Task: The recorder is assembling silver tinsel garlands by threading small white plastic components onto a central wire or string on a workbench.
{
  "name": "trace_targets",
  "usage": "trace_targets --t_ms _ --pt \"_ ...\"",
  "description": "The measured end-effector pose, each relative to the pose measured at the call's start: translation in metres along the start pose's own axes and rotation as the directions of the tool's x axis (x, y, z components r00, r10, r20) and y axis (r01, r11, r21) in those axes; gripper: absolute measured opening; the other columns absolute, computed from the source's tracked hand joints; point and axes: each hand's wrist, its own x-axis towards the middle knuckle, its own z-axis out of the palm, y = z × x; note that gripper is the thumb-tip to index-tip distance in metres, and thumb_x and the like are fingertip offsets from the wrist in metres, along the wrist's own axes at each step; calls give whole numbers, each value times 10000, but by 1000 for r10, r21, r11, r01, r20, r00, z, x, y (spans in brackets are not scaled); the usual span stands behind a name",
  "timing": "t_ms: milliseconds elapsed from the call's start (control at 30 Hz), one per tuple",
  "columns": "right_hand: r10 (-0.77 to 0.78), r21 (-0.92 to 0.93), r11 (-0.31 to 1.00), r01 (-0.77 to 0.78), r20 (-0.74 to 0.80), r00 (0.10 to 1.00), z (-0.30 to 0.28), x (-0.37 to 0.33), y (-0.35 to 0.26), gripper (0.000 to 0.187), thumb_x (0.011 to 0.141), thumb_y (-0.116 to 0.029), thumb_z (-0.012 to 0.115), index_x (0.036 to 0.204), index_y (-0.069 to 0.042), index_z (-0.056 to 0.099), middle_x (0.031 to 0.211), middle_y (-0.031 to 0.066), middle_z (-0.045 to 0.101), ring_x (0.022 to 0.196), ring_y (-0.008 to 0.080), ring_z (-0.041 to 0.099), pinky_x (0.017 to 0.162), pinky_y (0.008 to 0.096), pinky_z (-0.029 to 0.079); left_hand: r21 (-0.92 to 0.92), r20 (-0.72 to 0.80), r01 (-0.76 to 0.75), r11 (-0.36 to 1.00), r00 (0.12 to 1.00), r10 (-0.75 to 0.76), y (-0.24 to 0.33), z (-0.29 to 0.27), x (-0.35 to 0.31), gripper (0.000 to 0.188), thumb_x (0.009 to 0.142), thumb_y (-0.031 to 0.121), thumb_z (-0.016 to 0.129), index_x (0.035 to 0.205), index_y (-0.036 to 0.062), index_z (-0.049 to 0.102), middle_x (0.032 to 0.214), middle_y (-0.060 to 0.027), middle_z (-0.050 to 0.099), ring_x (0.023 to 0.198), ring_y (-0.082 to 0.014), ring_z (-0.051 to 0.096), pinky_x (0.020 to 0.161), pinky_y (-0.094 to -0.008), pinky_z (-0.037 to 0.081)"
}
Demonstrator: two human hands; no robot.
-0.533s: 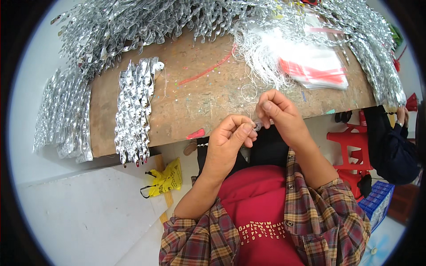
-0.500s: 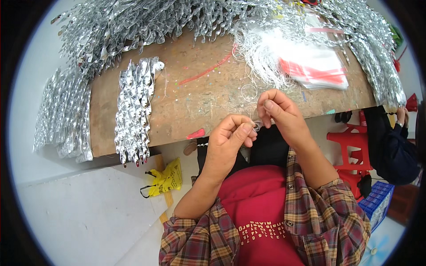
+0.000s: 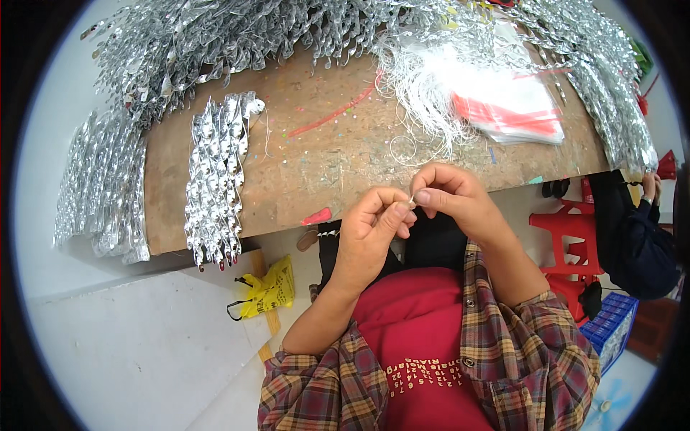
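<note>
My left hand (image 3: 371, 228) and my right hand (image 3: 449, 197) meet at the near edge of a worn wooden table (image 3: 330, 158). Their fingertips pinch one tiny silver piece (image 3: 412, 202) between them, with a thin white thread that I can barely make out. Just beyond my hands lies a tangle of white threads (image 3: 424, 100). A bundle of shiny silver spiral ornaments (image 3: 214, 183) lies on the table to my left and hangs over its front edge.
Heaps of silver spiral ornaments (image 3: 215, 43) cover the far and left parts of the table, with more on the right (image 3: 611, 93). Clear bags with red strips (image 3: 510, 108) lie at the back right. A yellow bag (image 3: 269, 287) lies on the floor. Another person (image 3: 636, 230) sits by a red stool (image 3: 575, 237).
My hands have stayed together at the table's edge; the fingers have shifted only slightly on the small piece.
</note>
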Motion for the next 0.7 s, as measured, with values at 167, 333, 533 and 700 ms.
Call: trace_targets --t_ms 167,333,533,700 --pt "-5 23 1000 6 -5 1000 2 1 -1 137 844 -188 608 863 -57 572 751 -32 541 671 45 463 599 185 375 17 54 63 998 996 -64 3 -4 3 121 878 114 581 943 11 578 787 -44 607 671 -71 539 634 -188 440" --pt "-18 1 1000 18 15 1000 1 1 -1 140 848 -188 606 881 -54 579 767 -33 549 681 46 464 605 183 377 -47 44 89 995 995 -87 3 -6 2 112 862 87 592 931 -1 594 788 -45 613 676 -68 541 624 -182 435" --pt "-254 -376 899 227 -25 967 -7 -1 -4 184 789 -143 654 942 -51 609 1018 43 531 837 105 501 719 245 411 26 -35 80 996 996 -79 5 -2 0 110 850 80 596 923 -2 593 776 -35 606 686 -64 540 606 -182 423" --pt "-394 -564 752 340 29 919 7 -3 -15 172 739 -106 672 894 -47 625 1065 101 515 947 205 517 856 308 391 360 -55 -121 925 987 151 1 2 -2 66 840 30 574 895 -4 587 759 -13 585 669 -40 517 607 -178 417"
